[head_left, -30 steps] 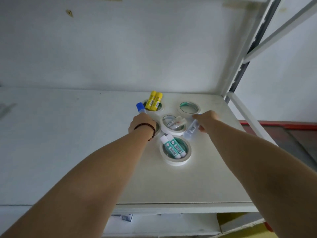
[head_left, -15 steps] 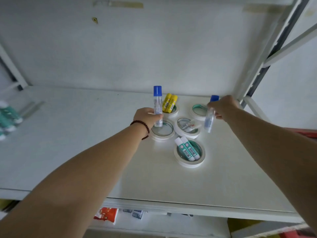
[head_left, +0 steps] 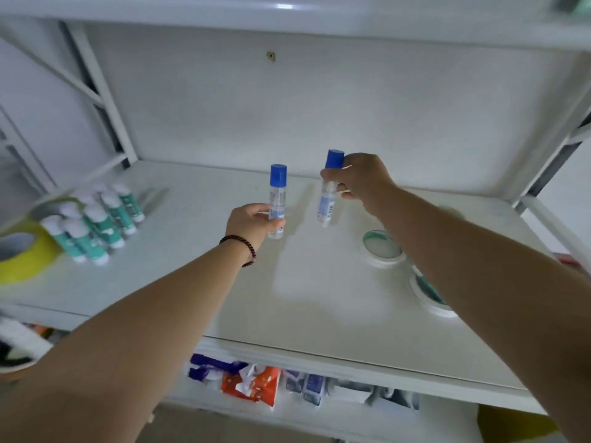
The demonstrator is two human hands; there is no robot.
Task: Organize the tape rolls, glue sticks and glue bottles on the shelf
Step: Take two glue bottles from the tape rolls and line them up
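My left hand (head_left: pixel 252 222) grips a clear glue bottle with a blue cap (head_left: pixel 277 199), held upright above the white shelf (head_left: pixel 307 298). My right hand (head_left: pixel 361 177) pinches a second blue-capped glue bottle (head_left: pixel 329 190) near its top, tilted slightly, to the right of the first. Both bottles hang over the middle of the shelf. Two white tape rolls with teal cores lie at the right: one (head_left: pixel 382 247) is in plain sight, the other (head_left: pixel 428 295) is partly hidden by my right forearm.
Several teal and white glue sticks (head_left: pixel 96 219) stand grouped at the shelf's left, beside a yellow tape roll (head_left: pixel 22 254). White frame posts rise at both sides. Packets lie on the lower shelf (head_left: pixel 256 382).
Both hands have carried their blue-capped bottles up and leftward, away from the cluster of tape rolls. The view has swung left, bringing the glue sticks and yellow tape into sight.
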